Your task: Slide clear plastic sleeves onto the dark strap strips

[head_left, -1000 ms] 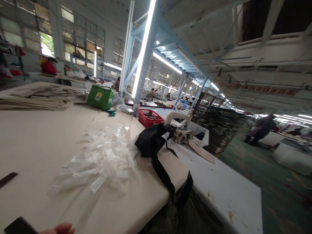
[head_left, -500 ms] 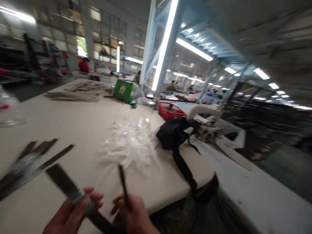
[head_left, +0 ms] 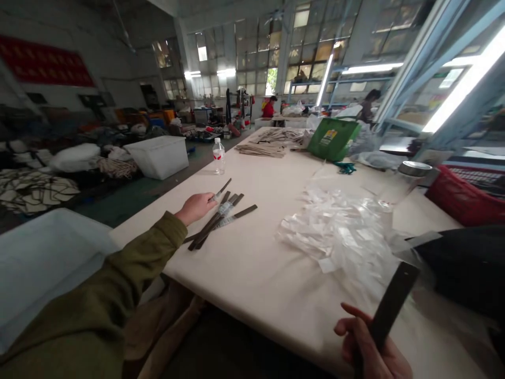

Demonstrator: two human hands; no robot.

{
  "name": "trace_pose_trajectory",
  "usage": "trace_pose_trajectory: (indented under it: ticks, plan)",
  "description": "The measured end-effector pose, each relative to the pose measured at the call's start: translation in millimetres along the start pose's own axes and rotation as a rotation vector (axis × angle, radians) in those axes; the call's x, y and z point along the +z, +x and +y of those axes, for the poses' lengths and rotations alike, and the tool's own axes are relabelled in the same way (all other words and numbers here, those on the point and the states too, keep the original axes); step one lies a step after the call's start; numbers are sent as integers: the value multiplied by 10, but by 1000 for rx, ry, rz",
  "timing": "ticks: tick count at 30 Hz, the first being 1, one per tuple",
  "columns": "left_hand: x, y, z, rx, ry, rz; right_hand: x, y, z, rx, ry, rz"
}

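Note:
My left hand [head_left: 196, 207] reaches over the table at left, its fingers closed on the end of a dark strip with a clear wrapping [head_left: 224, 188]. Beside it lies a small pile of dark flat strips [head_left: 209, 227], some with clear bands around their middles. Low at the right, my right hand [head_left: 369, 342] grips a dark flat strip [head_left: 394, 305] that points up and to the right. Crumpled clear plastic pieces [head_left: 347, 231] are heaped beyond my right hand.
A plastic bottle [head_left: 218, 158] stands at the table's left edge. Further back are beige strips [head_left: 262, 149] and a green bag [head_left: 333, 138]. A red basket [head_left: 465, 195] and a jar [head_left: 406, 181] are at right. White bins [head_left: 160, 157] stand left of the table.
The view has swung left. My left hand has moved away from my right, out to the strip pile. My right hand still holds a dark strip.

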State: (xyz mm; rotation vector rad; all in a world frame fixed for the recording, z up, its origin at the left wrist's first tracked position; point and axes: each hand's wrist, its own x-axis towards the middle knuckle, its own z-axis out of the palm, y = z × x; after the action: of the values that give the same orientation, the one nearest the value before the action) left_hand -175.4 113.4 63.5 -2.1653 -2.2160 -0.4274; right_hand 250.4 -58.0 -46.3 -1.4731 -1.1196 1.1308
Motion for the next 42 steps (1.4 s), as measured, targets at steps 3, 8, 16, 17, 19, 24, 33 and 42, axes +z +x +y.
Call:
trace_pose_trajectory:
  ticks: [3, 8, 16, 17, 19, 24, 33, 42]
  plan:
    - [372, 24, -47, 29, 27, -99, 48, -10, 28, -32, 39, 12]
    - [512, 63, -23, 69, 80, -134, 95, -31, 77, -79, 108, -17]
    - [335, -294, 1147, 514, -208, -127, 130, -18, 115, -119, 161, -21]
    - [426, -366, 1356, 636, -256, -68, 133, -20, 115, -120, 167, -26]
    - [657, -466, 1736, 836, -275, 48, 136, -22, 113, -113, 183, -29]
    - [1017, -516, 2318, 994, -325, 189, 127, 1, 59, -76, 221, -1]
    - [748, -1213, 2104, 895, -556, 144, 239, 156, -210, 63, 209, -74]
    - [679, -1652, 1739, 378, -1011, -118, 271, 226, -339, -109, 8, -86]
